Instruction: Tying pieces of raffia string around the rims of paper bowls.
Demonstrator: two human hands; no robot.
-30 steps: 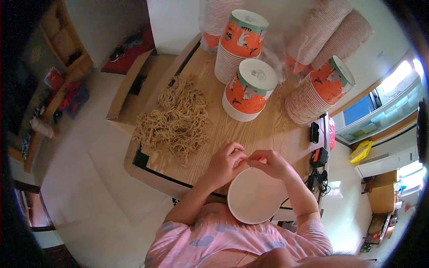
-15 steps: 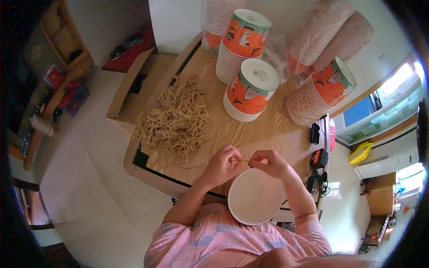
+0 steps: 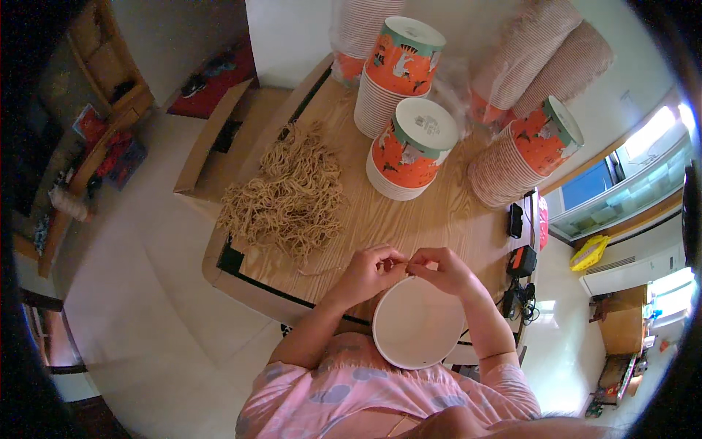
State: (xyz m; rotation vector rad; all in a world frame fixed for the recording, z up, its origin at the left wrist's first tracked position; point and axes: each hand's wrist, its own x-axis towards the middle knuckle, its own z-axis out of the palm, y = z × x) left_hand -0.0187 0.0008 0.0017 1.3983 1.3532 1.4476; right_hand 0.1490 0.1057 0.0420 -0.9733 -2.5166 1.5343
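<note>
My left hand (image 3: 369, 272) and my right hand (image 3: 442, 270) meet fingertip to fingertip just above the far rim of a white paper bowl (image 3: 417, 322) that sits in front of my body. Both pinch a thin tan string (image 3: 401, 261) between them. A loose strand trails left from my left hand across the wood. A big heap of the same tan strings (image 3: 287, 196) lies on the wooden table (image 3: 453, 219) to the left. Whether the bowl rests on the table edge or my lap is hidden.
Stacks of orange printed paper bowls (image 3: 411, 150) stand at the back of the table, with one stack (image 3: 523, 154) lying tilted at the right. Wrapped sleeves of cups (image 3: 545, 55) lean behind. Black devices and cables (image 3: 521, 263) sit at the right edge. Tiled floor lies left.
My hands have drifted slightly down and right toward the bowl's rim, fingers still working the string. The bowl and stacks stay put.
</note>
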